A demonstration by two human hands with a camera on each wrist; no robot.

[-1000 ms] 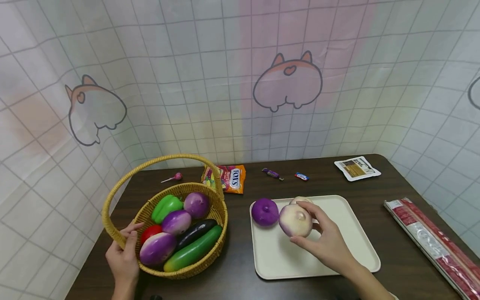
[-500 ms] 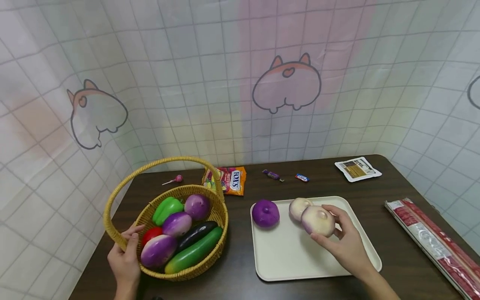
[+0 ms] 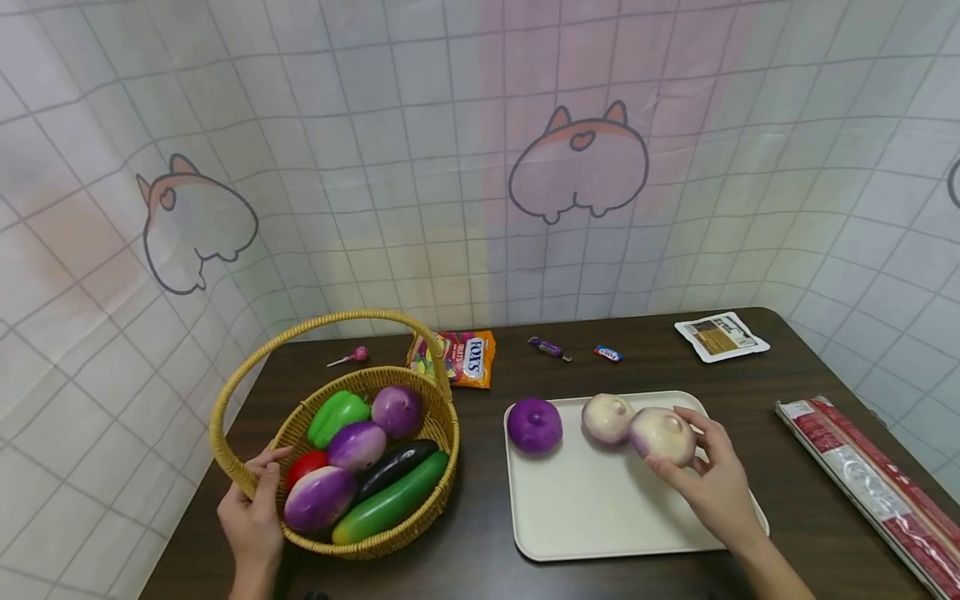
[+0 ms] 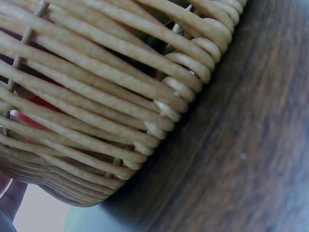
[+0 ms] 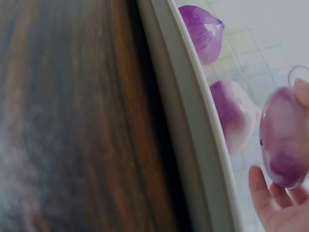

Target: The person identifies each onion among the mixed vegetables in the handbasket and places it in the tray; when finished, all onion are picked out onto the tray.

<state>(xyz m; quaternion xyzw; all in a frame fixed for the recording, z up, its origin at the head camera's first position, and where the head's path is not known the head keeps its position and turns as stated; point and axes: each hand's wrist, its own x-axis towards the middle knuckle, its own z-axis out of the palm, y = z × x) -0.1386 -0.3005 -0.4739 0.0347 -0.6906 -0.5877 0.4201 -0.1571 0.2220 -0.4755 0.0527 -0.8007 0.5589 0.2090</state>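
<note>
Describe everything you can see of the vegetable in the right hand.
The onion-like vegetable is squat and round, apparently glossy plastic: creamy white on top around a small knob, purple toward the sides and underneath, with a dark spot below. The right hand pinches it between thumb and fingers, knob toward the head camera, raised over the tray. Whether it touches the pale bulb beside it, I cannot tell.
</note>
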